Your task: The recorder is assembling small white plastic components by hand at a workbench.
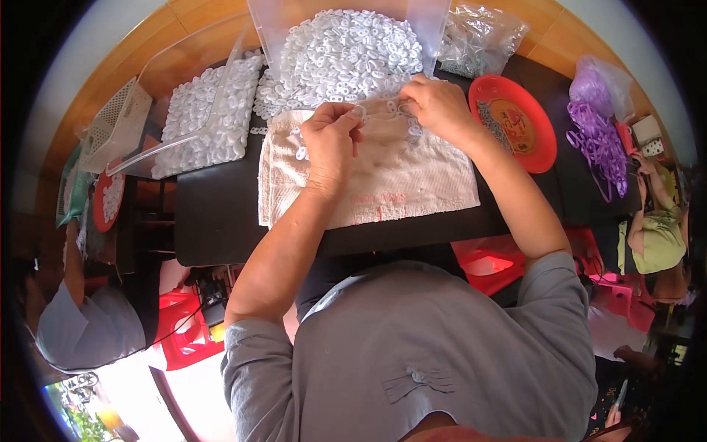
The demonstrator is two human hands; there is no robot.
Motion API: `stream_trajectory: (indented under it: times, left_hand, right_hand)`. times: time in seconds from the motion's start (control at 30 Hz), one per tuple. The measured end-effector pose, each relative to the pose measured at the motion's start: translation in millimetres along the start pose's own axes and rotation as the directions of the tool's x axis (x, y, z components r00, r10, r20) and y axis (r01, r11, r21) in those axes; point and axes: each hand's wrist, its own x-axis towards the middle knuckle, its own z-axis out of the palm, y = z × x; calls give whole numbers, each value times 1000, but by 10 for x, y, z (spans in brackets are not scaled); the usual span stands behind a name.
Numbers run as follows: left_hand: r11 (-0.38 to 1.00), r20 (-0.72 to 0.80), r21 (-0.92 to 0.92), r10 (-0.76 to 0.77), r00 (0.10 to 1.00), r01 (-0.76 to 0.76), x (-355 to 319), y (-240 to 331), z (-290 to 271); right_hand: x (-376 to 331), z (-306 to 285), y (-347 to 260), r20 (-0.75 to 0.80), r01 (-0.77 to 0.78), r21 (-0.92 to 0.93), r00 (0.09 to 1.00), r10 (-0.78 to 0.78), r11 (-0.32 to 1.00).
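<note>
A beige towel [412, 173] lies on the dark table in front of me. My left hand [330, 140] is closed over its left half, thumb and fingers pinching a small white plastic piece [359, 111]. To its right my right hand [436, 109] is also closed, its fingertips pressed together at the towel's far edge; what they hold is too small to make out. A few loose white oval pieces [414, 130] with holes lie on the towel below the right fingers. More of them peek out beside my left hand.
Beyond the towel, a clear bin [264, 33] spills a heap of white pieces [353, 51]. A transparent box [239, 110] of white pieces stands left. On the right are a red plate [541, 125] with small metal parts, a plastic bag [482, 37] and purple straps [600, 140]. Other people sit at both sides.
</note>
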Motion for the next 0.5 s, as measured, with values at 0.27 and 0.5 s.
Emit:
stream_trajectory:
  times: [0.27,0.5]
  left_hand:
    - [997,108,-24,-69,992,72,-48,41,29]
    - [981,188,-114,-131,973,154,-85,63,54]
  right_hand:
    - [-42,30,-11,-15,44,18,999,-44,999]
    - [-53,-202,-86,353,-450,846,874,333,286]
